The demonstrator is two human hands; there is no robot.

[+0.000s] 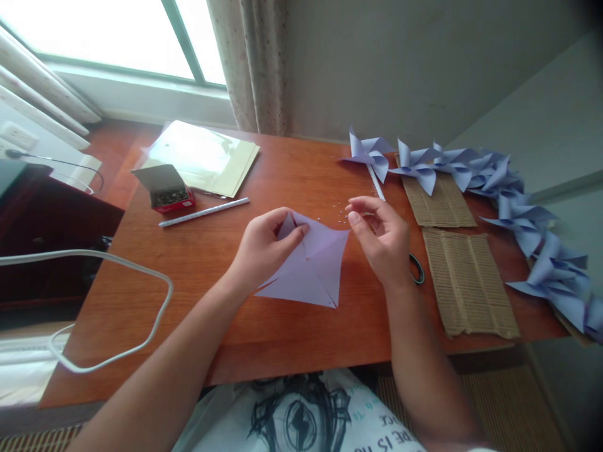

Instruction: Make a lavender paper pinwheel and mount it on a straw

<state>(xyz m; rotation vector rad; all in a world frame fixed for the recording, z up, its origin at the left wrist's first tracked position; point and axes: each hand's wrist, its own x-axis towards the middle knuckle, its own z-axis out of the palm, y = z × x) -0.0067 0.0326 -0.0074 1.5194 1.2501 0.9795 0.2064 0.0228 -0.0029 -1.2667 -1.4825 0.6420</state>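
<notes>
Overexposed window [94, 31] glare, warped dim edges

Both forearms come in bare from the lower edge, angled inward toward each other. The left hand [264, 248] sits low with its wrist bent slightly, palm turned down and inward; its fingers [287, 235] curl forward and the thumb meets them in a light pinch. The right hand [381, 235] is held a little higher, wrist nearly straight, back of the hand facing up and outward. Its thumb and forefinger tips press together in a fine pinch pointing left, while the remaining fingers [377, 210] arch loosely above. The two hands are near each other but apart.
</notes>
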